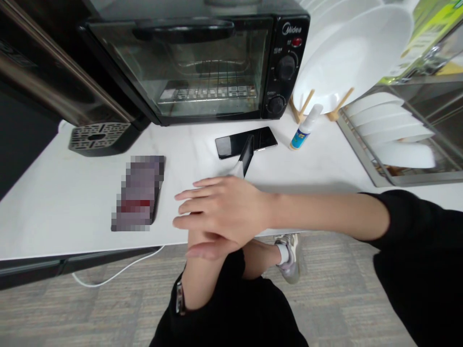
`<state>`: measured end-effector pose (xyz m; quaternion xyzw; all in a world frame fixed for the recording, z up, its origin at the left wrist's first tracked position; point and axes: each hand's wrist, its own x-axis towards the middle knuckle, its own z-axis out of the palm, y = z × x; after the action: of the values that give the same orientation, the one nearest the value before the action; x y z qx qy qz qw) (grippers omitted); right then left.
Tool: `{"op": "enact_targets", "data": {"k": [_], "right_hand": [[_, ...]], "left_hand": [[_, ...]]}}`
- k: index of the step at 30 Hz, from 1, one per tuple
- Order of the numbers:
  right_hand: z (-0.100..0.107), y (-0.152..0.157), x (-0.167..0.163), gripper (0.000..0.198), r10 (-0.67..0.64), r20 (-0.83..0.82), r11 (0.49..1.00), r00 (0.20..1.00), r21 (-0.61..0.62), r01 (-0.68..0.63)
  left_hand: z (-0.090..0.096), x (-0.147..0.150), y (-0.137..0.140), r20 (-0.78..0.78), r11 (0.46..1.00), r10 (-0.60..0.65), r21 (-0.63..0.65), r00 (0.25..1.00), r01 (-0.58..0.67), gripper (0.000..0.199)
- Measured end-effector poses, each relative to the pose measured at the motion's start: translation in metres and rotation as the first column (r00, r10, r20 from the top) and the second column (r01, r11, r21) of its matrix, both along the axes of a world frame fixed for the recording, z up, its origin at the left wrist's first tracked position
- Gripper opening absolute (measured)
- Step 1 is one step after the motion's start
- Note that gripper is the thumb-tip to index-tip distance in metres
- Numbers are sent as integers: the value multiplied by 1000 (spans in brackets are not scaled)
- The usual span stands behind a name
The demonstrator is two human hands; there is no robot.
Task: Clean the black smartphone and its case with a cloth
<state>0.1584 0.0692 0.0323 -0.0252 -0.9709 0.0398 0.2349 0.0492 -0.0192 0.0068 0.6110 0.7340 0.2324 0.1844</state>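
Note:
My right hand lies palm down across my left wrist, with its fingers stretched out and apart. My left forearm rises from the bottom, wearing a watch. The fingers of my left hand are hidden beneath my right hand. Just beyond the knuckles, a tool with a black flat blade and a white neck sticks up; its lower end is hidden, so I cannot tell whether my left hand holds it. Behind it a black smartphone rests on the white counter. To the right stands a small spray bottle.
A black toaster oven stands at the back. At left are a dark machine with a drip tray and a flat device with a blurred screen. White plates and a dish rack stand at right. A white cable hangs below the counter edge.

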Motion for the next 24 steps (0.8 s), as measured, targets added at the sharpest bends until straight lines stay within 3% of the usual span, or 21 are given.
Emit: {"op": "enact_targets", "data": {"k": [6,12,14,19,21,24], "right_hand": [[0,52,14,70,-254,46,967,966,3,254],[-9,-4,0,69,-11,-135,999,991,46,17],[-10,2,2,69,-35,-93,998,995,45,39],[-7,67,22,73,-298,23,955,954,14,298],[-8,61,21,74,-280,-15,960,960,21,280],[-13,21,8,74,-103,-83,993,991,55,108]], "left_hand": [[1,-1,-2,-142,984,-34,170,989,58,27],[-6,-7,-1,-84,987,-69,142,994,81,25],[-7,-9,0,-45,986,-61,153,997,67,17],[-1,-7,3,61,974,-94,213,994,79,20],[-2,-7,3,44,973,-101,212,994,90,22],[-8,-10,4,-60,983,-69,165,996,78,23]]}}
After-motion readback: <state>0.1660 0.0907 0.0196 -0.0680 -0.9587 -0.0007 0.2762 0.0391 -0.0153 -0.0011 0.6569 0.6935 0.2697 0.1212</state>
